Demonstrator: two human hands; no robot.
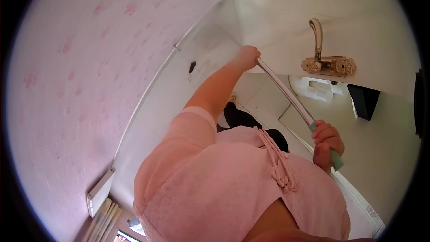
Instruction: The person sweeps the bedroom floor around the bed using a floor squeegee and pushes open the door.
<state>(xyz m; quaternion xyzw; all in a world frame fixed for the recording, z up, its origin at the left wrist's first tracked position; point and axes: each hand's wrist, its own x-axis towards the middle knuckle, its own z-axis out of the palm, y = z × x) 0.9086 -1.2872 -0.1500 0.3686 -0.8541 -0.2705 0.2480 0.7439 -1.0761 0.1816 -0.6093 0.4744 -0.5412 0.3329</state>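
A silver metal pole with a pale green grip runs diagonally across the view in front of me. My left hand is closed around its far part, with that arm stretched out. Lower right, my right hand wraps around the green grip, whose end sticks out below the fist. Whatever is at the pole's far end, past my left hand, is hidden or blurred.
A pale door with an ornate brass handle stands close to the right of the pole. On the left is a pink-patterned wall edged by a white skirting. A small dark mark shows on the pale floor. A black object is beyond the door.
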